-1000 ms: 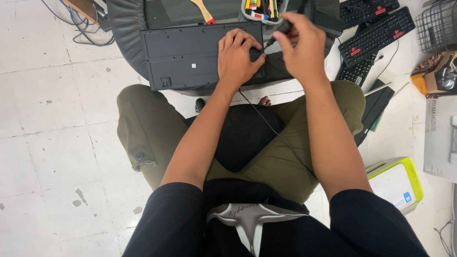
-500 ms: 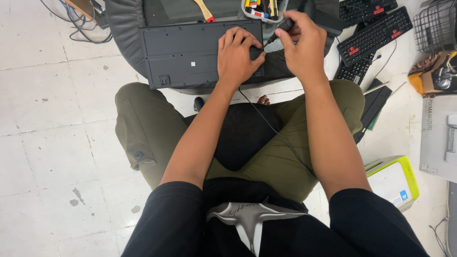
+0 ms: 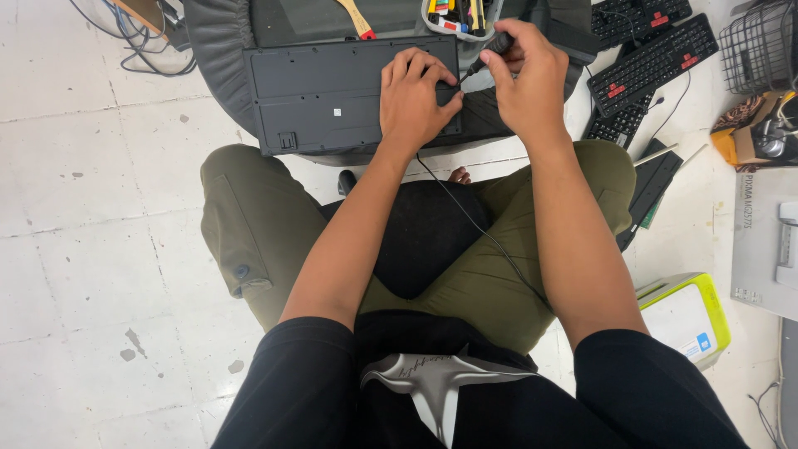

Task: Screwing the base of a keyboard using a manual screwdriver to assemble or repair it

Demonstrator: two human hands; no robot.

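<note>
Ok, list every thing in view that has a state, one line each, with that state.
Black keyboard: flipped underside up, lying flat on the grey seat.
Left hand: pressed flat on the keyboard's right end.
Right hand: closed around a screwdriver.
Screwdriver: tilted, tip down at the keyboard's back.
Black cable: slack, trailing across the lap.
Spare keyboards: keys up, stacked on the floor.
Wire basket: upright.

Keyboard face down on cushion, ahead of knees; more keyboards right on floor; basket far right.
</note>
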